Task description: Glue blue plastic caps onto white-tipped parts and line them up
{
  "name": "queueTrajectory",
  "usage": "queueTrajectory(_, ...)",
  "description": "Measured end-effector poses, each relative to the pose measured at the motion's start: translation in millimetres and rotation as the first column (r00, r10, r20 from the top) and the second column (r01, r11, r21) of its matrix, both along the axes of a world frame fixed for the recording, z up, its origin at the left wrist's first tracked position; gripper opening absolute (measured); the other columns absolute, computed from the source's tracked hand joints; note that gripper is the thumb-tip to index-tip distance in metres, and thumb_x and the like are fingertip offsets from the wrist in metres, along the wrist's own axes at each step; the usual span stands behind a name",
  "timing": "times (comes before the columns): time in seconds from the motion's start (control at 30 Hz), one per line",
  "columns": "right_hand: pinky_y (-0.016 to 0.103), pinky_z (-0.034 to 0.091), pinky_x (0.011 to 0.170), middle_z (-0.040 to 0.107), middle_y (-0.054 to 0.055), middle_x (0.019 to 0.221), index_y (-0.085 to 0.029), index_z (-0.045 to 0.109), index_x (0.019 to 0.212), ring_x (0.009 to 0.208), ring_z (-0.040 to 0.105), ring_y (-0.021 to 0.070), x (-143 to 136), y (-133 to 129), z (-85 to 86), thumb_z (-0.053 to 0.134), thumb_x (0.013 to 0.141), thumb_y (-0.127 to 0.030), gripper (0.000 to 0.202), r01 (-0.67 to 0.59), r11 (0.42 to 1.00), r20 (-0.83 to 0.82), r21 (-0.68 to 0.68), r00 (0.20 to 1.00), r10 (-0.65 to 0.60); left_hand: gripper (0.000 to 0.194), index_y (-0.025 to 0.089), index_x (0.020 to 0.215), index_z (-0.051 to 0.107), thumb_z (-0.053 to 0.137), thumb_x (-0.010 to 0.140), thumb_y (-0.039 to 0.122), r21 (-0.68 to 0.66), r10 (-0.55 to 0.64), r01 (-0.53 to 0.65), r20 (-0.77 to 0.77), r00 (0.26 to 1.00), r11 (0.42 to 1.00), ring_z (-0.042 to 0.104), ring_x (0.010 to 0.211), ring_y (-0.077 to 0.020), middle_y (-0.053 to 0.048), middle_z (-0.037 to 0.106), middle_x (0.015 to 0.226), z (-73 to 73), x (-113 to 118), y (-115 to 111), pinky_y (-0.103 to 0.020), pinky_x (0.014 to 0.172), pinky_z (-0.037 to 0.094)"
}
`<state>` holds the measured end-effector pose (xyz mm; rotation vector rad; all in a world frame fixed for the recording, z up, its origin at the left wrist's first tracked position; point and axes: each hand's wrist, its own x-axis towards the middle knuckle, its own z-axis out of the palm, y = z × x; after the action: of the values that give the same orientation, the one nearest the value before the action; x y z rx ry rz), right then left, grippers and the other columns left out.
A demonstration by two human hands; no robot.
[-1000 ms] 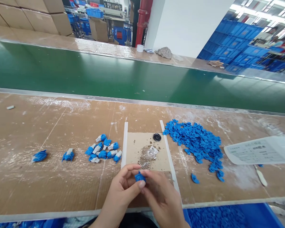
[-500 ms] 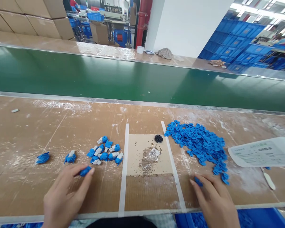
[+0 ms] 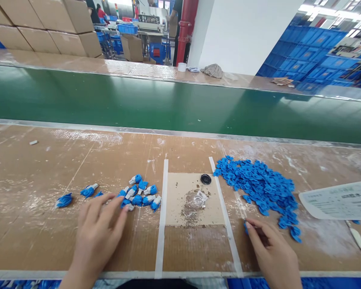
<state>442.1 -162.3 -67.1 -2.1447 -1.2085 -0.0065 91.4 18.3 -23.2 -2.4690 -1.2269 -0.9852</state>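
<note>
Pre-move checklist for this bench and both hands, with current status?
1. Right hand pinching a small blue part: ok.
2. Left hand free of parts: cannot tell, its fingers hide what is beneath.
3. Blue-and-white pieces apart from the blue pile: ok, tape strips between them.
4. Pale cardboard patch free of objects: not ok, black disc and clear round piece on it.
5. Black disc between the tape strips: ok.
</note>
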Motion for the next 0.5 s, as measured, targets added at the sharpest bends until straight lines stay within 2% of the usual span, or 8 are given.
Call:
queueTrajectory(0.1, 0.037, 0.053, 0.078, 0.069, 0.006, 0.100, -0.021, 0.069, 0.093, 0.087, 0.068, 0.0232, 0, -1, -0.5, 0.044, 0.096, -0.053, 0.040, -0.081, 0.997, 0.100, 0.015, 0.992, 0.079, 0.021, 0.015, 0.108, 0.062, 0.064, 0.088, 0.023, -0.066, -0.110, 0.105, -0.070, 0.991, 0.992, 0.057, 0.090, -0.0275, -0.012, 0.060, 0.099, -0.1, 29, -16, -0.043, 0.084, 0.045)
queueTrajectory(0.17, 0.036, 0.054, 0.082, 0.069, 0.006, 0.103, -0.020, 0.068, 0.095, 0.090, 0.068, 0.0222, 3, -4, -0.2, 0.041, 0.099, -0.047, 0.038, -0.173, 0.985, 0.203, 0.004, 0.965, 0.169, 0.022, 0.013, 0.110, 0.062, 0.060, 0.091, 0.023, -0.143, -0.139, 0.119, -0.143, 0.980, 0.983, 0.055, 0.088, -0.0272, -0.012, 0.060, 0.096, -1.9, 46, -23, -0.041, 0.080, 0.044)
queueTrajectory(0.23, 0.034, 0.055, 0.083, 0.070, 0.007, 0.106, -0.019, 0.068, 0.100, 0.092, 0.069, 0.0205, 9, -8, -0.1, 0.039, 0.101, -0.042, 0.037, -0.298, 0.954, 0.320, -0.044, 0.900, 0.296, 0.020, 0.012, 0.109, 0.063, 0.053, 0.093, 0.020, -0.199, -0.132, 0.093, -0.192, 0.972, 0.976, 0.054, 0.084, -0.0264, -0.011, 0.060, 0.092, -4.2, 57, -25, -0.040, 0.077, 0.044)
queueTrajectory(0.37, 0.032, 0.058, 0.080, 0.068, 0.008, 0.115, -0.018, 0.068, 0.112, 0.098, 0.068, 0.0207, 23, -15, -2.3, 0.035, 0.102, -0.032, 0.037, -0.456, 0.875, 0.471, -0.164, 0.743, 0.476, 0.024, 0.013, 0.108, 0.064, 0.043, 0.095, 0.012, -0.214, -0.118, 0.076, -0.192, 0.974, 0.974, 0.056, 0.084, -0.0248, -0.011, 0.061, 0.093, -9.7, 59, -25, -0.040, 0.077, 0.047)
queueTrajectory(0.5, 0.032, 0.059, 0.077, 0.069, 0.009, 0.114, -0.018, 0.069, 0.110, 0.099, 0.068, 0.0222, 32, -18, -2.7, 0.030, 0.101, -0.026, 0.041, -0.515, 0.832, 0.499, -0.207, 0.676, 0.543, 0.030, 0.011, 0.113, 0.062, 0.043, 0.091, 0.005, -0.209, -0.202, 0.164, -0.180, 0.963, 0.964, 0.059, 0.094, -0.0271, -0.015, 0.063, 0.107, -17.0, 46, -27, -0.041, 0.082, 0.051)
